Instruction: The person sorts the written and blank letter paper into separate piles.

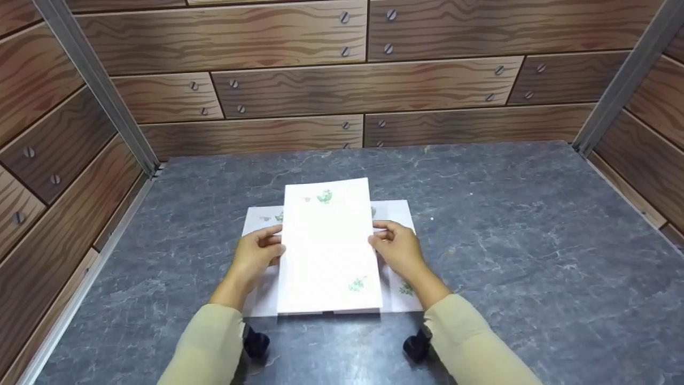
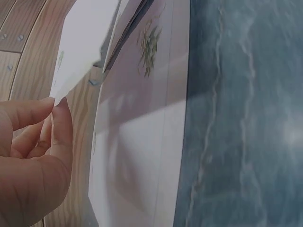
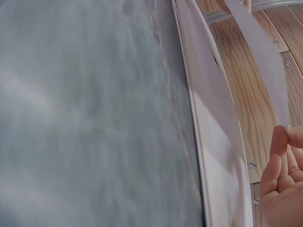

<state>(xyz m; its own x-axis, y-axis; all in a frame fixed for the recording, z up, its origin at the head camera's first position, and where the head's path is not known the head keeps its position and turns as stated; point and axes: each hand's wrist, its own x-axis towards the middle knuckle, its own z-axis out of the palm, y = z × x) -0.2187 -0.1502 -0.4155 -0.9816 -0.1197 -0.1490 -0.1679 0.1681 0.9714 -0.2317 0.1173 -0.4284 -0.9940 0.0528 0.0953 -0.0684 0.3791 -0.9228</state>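
Note:
A white sheet of paper (image 1: 327, 243) with small green plant prints is held upright-lengthwise in the head view. My left hand (image 1: 256, 255) pinches its left edge between thumb and fingers, and my right hand (image 1: 399, 248) pinches the right edge. Below it lies a wider white paper piece (image 1: 262, 299) with similar green prints, partly hidden by the sheet. The left wrist view shows the sheet (image 2: 83, 42) raised apart from the lower paper (image 2: 147, 156). In the right wrist view, the lower paper (image 3: 218, 142) appears to have several layered edges.
The dark grey marbled tabletop (image 1: 534, 240) extends around the papers. Wood-patterned panels (image 1: 294, 91) stand at the back and sides, with metal posts (image 1: 101, 85) at the corners. Black devices (image 1: 256, 345) sit below both wrists.

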